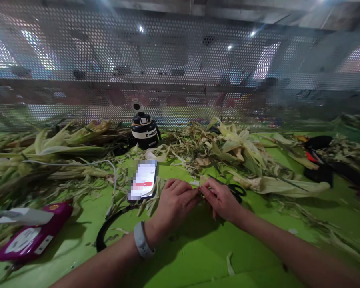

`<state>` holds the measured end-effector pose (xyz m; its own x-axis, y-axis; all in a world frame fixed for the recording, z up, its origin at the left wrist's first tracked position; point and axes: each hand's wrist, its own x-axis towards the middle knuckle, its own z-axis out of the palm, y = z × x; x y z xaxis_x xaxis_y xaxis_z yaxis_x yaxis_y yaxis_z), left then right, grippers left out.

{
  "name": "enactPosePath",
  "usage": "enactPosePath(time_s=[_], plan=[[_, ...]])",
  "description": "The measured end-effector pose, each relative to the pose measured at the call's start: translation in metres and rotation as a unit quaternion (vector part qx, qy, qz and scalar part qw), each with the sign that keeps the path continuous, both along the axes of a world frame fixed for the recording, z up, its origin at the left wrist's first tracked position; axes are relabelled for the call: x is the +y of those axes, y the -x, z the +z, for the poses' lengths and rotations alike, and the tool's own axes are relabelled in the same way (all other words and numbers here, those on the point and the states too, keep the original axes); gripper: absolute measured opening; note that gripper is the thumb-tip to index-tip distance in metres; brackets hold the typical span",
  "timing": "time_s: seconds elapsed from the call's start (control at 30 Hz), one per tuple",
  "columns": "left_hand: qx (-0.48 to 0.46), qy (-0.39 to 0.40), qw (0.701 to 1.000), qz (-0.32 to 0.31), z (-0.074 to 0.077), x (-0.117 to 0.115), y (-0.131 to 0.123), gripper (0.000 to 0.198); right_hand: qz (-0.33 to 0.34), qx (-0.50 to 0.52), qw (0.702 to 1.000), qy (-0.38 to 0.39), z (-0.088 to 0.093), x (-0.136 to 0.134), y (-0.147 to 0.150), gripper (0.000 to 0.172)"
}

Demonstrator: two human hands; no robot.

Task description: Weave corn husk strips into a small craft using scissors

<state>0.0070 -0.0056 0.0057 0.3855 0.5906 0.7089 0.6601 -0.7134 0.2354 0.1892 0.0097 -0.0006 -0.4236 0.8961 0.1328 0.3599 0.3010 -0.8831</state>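
- Green surface point(204, 260) lies beneath the fingers, strewn with corn husk shreds.
- Left hand point(177, 197), palm down with a pale watch band point(143, 240) at its wrist: its fingers are bent and reach across to the right fingertips; whether they grip anything, I cannot tell.
- Right hand point(223, 201): thumb and forefinger are drawn together as if pinching, but what sits between them is too small and hidden to make out.
- Pale scrap point(194, 183) lies just beyond the meeting fingertips.
- Black-handled scissors point(240, 190) rest just behind the right fingers, partly covered by them.
- Long corn husk point(291, 187) lies to the right of the fingers; a heap of husks point(240, 140) spreads farther beyond them.
- Lit phone point(145, 180) lies beyond and left of the left fingers, near a white cable point(115, 174).
- Black bottle point(144, 138), lid raised, stands upright behind the phone, well beyond the fingers.
- Purple packet point(61, 212) lies well left of the fingers, a white object point(33, 216) on top.
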Motion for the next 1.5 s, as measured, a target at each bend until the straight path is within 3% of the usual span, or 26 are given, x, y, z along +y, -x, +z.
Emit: enactPosePath(time_s=[0.1,0.2,0.3,0.4,0.53,0.67,0.97,1.33,1.5], plan=[[-0.016,0.003,1.000,0.009,-0.002,0.001,-0.001,0.013,0.003,0.019,0.999,0.042,0.000,0.001,0.002,0.033],[-0.052,0.032,0.998,0.012,-0.006,0.004,-0.001,0.011,0.001,0.057,0.989,0.135,0.000,0.004,0.006,0.036],[-0.102,0.085,0.991,-0.023,-0.011,0.007,-0.002,0.013,-0.019,0.092,0.975,0.204,-0.001,0.006,0.011,0.038],[-0.131,0.143,0.979,-0.060,-0.012,0.007,-0.002,0.015,-0.034,0.116,0.965,0.234,-0.002,0.008,0.013,0.039],[-0.124,0.179,0.975,-0.053,-0.010,0.005,-0.003,0.020,-0.041,0.147,0.958,0.244,-0.002,0.007,0.014,0.040],[-0.131,0.195,0.969,-0.072,-0.008,0.005,-0.005,0.023,-0.058,0.134,0.967,0.210,-0.004,0.008,0.013,0.039],[-0.138,0.230,0.960,-0.075,-0.009,0.004,-0.005,0.020,-0.062,0.074,0.995,0.017,-0.008,0.001,0.013,0.032],[-0.142,0.288,0.946,-0.056,-0.008,0.005,-0.007,0.015,-0.022,-0.038,0.985,-0.166,-0.013,0.002,0.009,0.026],[-0.194,0.312,0.929,-0.053,-0.004,0.005,-0.008,0.015,-0.034,-0.017,0.990,-0.135,-0.013,0.002,0.008,0.025]])
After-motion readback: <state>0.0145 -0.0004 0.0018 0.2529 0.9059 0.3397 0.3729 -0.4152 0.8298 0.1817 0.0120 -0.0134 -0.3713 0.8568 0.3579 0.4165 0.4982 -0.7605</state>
